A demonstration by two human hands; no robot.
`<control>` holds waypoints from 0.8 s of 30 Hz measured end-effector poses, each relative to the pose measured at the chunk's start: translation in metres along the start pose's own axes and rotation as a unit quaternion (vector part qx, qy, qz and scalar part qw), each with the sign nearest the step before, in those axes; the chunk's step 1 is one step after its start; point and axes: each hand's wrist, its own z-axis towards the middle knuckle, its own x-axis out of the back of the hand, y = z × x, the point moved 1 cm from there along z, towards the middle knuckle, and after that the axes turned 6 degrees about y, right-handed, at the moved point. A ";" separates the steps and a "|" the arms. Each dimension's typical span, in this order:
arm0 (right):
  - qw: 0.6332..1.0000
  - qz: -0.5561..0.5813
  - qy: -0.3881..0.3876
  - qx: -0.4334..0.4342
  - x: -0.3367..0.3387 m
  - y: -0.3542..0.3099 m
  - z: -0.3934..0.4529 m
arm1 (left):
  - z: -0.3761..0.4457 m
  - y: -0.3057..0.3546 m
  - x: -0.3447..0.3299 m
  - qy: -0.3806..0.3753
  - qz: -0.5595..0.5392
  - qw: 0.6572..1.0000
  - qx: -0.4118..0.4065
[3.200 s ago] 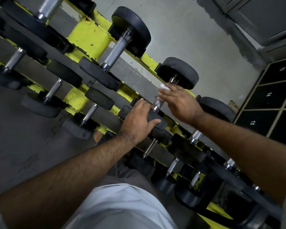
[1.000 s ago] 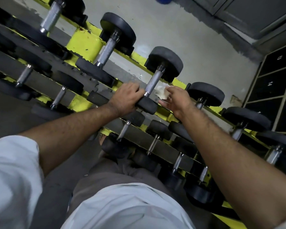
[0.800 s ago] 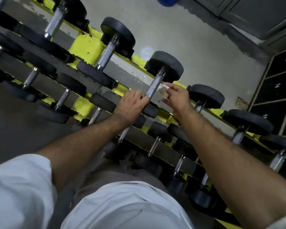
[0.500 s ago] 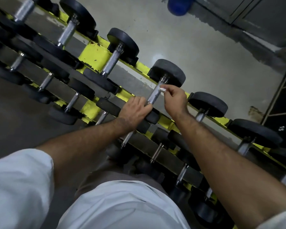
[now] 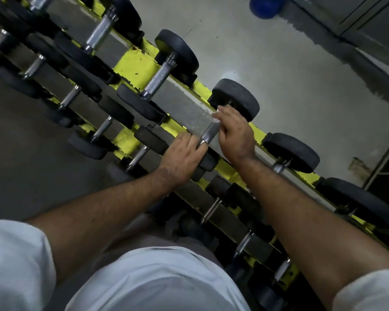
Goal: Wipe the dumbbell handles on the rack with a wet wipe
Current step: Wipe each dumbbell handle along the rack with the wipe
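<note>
- Since the frame half a second back, the right hand (image 5: 235, 135) has been slid up the dumbbell handle (image 5: 209, 133) towards the far black head (image 5: 236, 98), so that more bare knurled metal is exposed between the two hands.
- Against that handle's upper end the wet wipe (image 5: 216, 115) is pressed by the right hand's curled fingers — only a small white edge of it is seen at the fingertips.
- On the same dumbbell's near head (image 5: 208, 161) the left hand (image 5: 184, 157) is laid as before, its fingers bent over the top of it and reaching the handle's lower end.
- By the yellow rack (image 5: 135, 67) this dumbbell is carried on the uppermost rail; another top-rail dumbbell (image 5: 160, 75) lies to the left of the handle being wiped, and a further one (image 5: 290, 151) to its right.
- Lower rails with smaller dumbbells run below the hands.
- Beyond the rack a blue object (image 5: 266, 6) is seen on the grey floor — more of it than earlier, the view having been shifted.
</note>
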 end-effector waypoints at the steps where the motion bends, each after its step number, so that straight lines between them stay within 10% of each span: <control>1: 0.999 -0.013 -0.009 0.035 -0.003 0.005 0.001 | -0.004 0.002 -0.003 -0.011 -0.033 0.999 0.020; 19: 0.933 -0.087 -0.132 0.324 -0.027 0.056 -0.017 | -0.014 0.001 -0.017 0.035 -0.164 0.981 0.101; 24: 0.966 -0.106 -0.095 0.217 -0.023 0.059 0.002 | -0.013 0.002 -0.018 0.028 -0.160 0.981 0.107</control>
